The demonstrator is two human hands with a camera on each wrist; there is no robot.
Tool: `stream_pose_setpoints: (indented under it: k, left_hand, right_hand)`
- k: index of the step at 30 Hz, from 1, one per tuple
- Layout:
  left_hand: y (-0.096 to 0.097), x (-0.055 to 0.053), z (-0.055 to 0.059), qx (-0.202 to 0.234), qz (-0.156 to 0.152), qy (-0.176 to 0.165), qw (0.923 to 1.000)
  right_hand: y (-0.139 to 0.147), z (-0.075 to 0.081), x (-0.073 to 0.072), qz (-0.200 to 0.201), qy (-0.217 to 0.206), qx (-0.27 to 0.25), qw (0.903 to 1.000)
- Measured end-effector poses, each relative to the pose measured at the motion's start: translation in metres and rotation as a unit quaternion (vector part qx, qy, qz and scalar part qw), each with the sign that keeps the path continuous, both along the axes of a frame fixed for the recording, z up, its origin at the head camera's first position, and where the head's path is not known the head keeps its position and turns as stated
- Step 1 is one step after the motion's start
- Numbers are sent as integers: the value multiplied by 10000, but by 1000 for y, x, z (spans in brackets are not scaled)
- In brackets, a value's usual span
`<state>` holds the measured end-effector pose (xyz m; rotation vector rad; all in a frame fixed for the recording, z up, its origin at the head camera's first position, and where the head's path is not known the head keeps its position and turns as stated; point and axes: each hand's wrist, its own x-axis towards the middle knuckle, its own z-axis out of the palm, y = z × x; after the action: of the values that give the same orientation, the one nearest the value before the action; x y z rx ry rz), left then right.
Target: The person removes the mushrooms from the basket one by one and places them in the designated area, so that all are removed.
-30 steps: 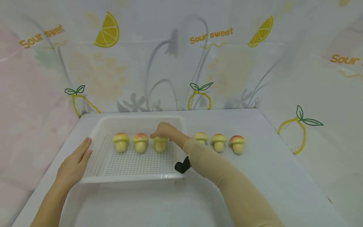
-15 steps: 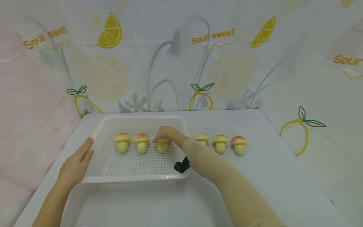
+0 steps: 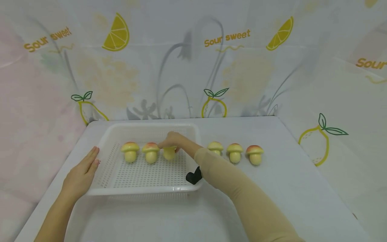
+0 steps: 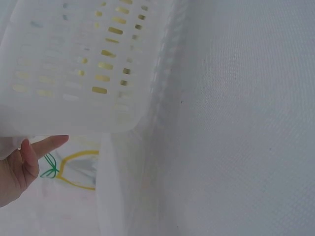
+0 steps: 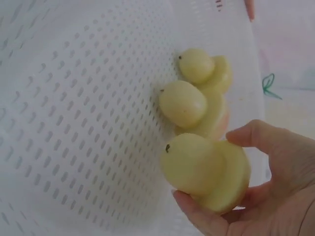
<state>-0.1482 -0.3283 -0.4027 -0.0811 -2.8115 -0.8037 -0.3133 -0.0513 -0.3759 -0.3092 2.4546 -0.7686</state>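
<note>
One white basket (image 3: 142, 191) on one white table (image 3: 290, 188); two hands, six yellow mushrooms total. Three mushrooms inside the basket, in a row: left mushroom (image 3: 130, 156), middle mushroom (image 3: 151, 156), both with reddish caps, and held mushroom (image 3: 169, 154), nearest the basket's right wall. Right hand (image 3: 171, 139) reaches in over that wall, partly closed, thumb and fingers pinching the held mushroom by its cap; it sits just beside the middle mushroom, can't tell if touching. Left hand (image 3: 79, 174) is at the basket's left rim, fingers mostly straight, nothing gripped. Three more mushrooms in a row on the table, right of the basket: near one (image 3: 215, 146) partly hidden by one beige sleeve (image 3: 229, 181), then second one (image 3: 235, 155), then far one (image 3: 255, 158), reddest cap. One black heart-shaped piece (image 3: 193, 176) at the basket's front right corner, against the sleeve. One printed cloth (image 3: 169, 74) behind the basket, two lemon slices, three whole lemons.
</note>
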Motion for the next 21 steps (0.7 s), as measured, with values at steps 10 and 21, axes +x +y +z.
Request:
stream_pose_setpoints:
  k: [10,21]
  left_hand:
    - [-1,2,-2,14,-26,54,10000]
    - [1,1,1,45,-20,31,10000]
  right_hand:
    - [-4,38,6,-62,-43,-1797,9837]
    - [-6,68,16,432,1388,-2262,9632]
